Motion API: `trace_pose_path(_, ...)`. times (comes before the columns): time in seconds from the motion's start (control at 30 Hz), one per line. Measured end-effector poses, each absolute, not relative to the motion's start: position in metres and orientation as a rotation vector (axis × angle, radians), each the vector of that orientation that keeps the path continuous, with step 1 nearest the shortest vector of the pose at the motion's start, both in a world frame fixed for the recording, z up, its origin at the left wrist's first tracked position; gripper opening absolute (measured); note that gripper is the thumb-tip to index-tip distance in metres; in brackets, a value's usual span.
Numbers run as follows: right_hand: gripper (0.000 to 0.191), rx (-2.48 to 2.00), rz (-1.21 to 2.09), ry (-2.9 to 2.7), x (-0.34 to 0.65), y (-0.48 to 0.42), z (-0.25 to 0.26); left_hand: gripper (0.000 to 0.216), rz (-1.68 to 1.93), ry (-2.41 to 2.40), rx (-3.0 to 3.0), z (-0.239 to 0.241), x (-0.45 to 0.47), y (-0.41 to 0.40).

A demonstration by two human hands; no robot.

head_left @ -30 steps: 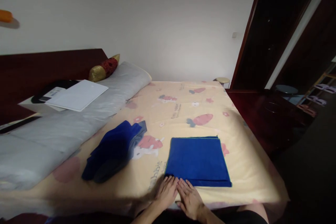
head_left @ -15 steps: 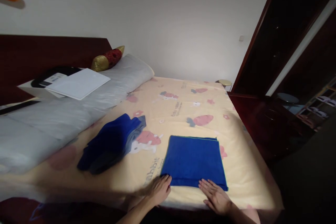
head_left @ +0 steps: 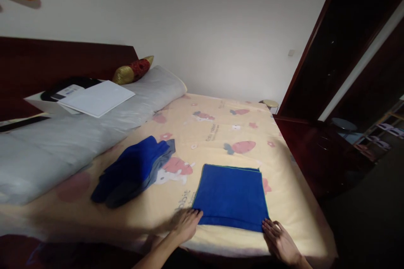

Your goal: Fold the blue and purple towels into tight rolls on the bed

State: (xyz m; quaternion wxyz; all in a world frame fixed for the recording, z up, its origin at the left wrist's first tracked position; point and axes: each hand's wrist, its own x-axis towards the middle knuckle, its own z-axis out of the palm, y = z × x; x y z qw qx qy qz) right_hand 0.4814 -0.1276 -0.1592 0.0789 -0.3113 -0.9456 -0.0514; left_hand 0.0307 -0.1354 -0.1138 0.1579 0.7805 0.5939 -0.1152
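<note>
A folded blue towel (head_left: pixel 232 196) lies flat near the front edge of the bed (head_left: pixel 221 134), which has a cream sheet with a cartoon print. My left hand (head_left: pixel 186 224) rests at the towel's near left corner, fingertips touching it. My right hand (head_left: pixel 279 241) lies at the near right corner, fingers spread and flat. Neither hand grips anything. A crumpled pile of blue and grey cloths (head_left: pixel 134 171) sits to the left of the towel, apart from both hands.
A long grey pillow (head_left: pixel 78 134) runs along the left side, with white papers (head_left: pixel 96 98) on a box and a red and gold bolster (head_left: pixel 132 70) behind it. A dark wooden headboard stands at the left, dark cabinets (head_left: pixel 318 147) and an open doorway at the right.
My two hands started side by side at the towel's near left corner. My right hand has slid right along the near edge to the right corner. The view has shifted slightly.
</note>
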Motion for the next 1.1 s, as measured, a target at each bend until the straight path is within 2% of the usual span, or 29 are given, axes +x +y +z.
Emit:
trace_pose_path(0.1, 0.038, -1.017, -0.19, -2.778, 0.479, -0.124, -0.164, 0.072, -0.346, 1.728, 2.241, -0.114, 0.024, -0.133)
trace_pose_path(0.2, 0.035, -1.114, -0.111, -2.787, 0.479, -0.124, -0.162, 0.075, -0.336, 1.737, 2.243, -0.113, 0.02, -0.131)
trace_pose_path(0.5, 0.032, -1.386, 0.248, -2.6, 0.459, -0.125, -0.129, 0.037, -0.012, 1.678, 2.28, -0.093, 0.014, -0.12)
trace_pose_path(0.6, 0.034, -1.384, 0.198, -2.583, 0.458, -0.125, -0.126, 0.032, 0.033, 1.707, 2.228, -0.094, 0.008, -0.117)
trace_pose_path(0.8, 0.025, -1.345, 0.141, -2.673, 0.458, -0.124, -0.133, 0.032, 0.043, 1.738, 2.077, -0.11, -0.005, -0.111)
trace_pose_path(1.1, 0.019, -1.595, 0.208, -2.518, 0.45, -0.118, -0.116, 0.029, 0.044, 1.699, 1.926, -0.11, -0.013, -0.108)
